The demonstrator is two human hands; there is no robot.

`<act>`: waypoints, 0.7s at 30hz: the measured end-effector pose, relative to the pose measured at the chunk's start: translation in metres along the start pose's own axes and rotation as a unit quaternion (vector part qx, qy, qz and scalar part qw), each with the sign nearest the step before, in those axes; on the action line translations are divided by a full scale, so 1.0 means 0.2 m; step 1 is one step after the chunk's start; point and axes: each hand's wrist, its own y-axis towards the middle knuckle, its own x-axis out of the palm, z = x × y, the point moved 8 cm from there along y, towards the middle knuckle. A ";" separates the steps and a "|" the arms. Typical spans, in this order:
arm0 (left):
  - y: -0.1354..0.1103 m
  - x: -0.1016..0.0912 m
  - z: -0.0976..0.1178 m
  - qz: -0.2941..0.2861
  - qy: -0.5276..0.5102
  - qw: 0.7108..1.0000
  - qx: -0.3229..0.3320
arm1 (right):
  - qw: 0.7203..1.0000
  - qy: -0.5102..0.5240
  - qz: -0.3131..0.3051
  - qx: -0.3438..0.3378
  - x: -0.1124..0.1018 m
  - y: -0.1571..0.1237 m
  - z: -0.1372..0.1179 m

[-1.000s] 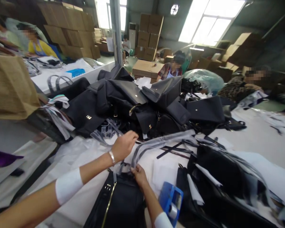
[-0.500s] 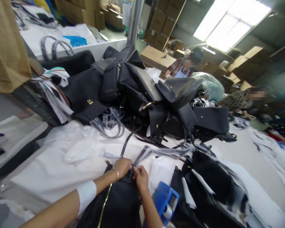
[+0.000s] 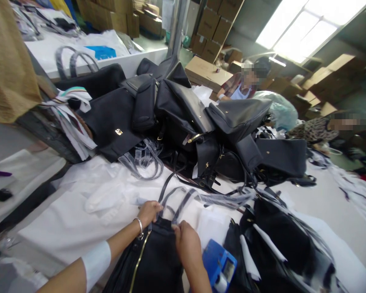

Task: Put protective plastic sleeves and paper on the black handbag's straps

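Note:
A black bag (image 3: 160, 256) with a gold zipper down its front lies before me, its top edge pointing away. My left hand (image 3: 151, 212), with a bracelet at the wrist, is closed on the left of the bag's top, by the base of its handle. On the right of the top, my right hand (image 3: 187, 242) pinches the bag with thumb and fingers. Between and beyond the hands rises the plastic-wrapped handle (image 3: 183, 203). Fingertips hide exactly which part each hand grips. Right of the bag sits a blue tape dispenser (image 3: 216, 264).
A heap of black bags (image 3: 183, 110) stretches across the table's far side. More black bags (image 3: 277, 236) lie at the right, with white paper rolls on them. White wrapping sheets (image 3: 67, 228) cover the left. A co-worker (image 3: 239, 87) is beyond the heap; another person (image 3: 311, 130) is farther right.
My hands, close together at the bag's top middle before, have moved apart to either side. The wrapped handle now stands up between them. The view has shifted slightly.

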 end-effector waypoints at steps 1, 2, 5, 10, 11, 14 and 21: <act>0.00 0.00 0.00 0.000 -0.009 1.000 0.001 | 1.000 0.014 -0.014 -0.019 0.01 0.02 -0.07; 0.00 0.01 0.00 -0.002 -0.016 1.000 0.004 | 0.998 0.048 -0.021 -0.024 0.03 0.05 -0.11; -0.01 0.03 0.02 -0.009 -0.032 0.999 0.019 | 0.987 0.157 -0.030 0.022 0.13 0.19 -0.15; -0.03 0.03 0.04 -0.028 -0.035 0.998 0.035 | 0.976 0.202 -0.050 0.063 0.30 0.33 -0.06; -0.03 0.02 0.04 -0.028 -0.034 0.998 0.036 | 0.976 0.204 -0.047 0.060 0.31 0.33 -0.05; 0.00 -0.03 0.10 -0.012 -0.030 0.998 0.053 | 0.977 0.203 -0.049 0.040 0.33 0.29 -0.06; 0.12 0.00 0.22 -0.032 -0.043 0.997 0.061 | 0.968 0.231 -0.081 -0.049 0.37 0.20 -0.18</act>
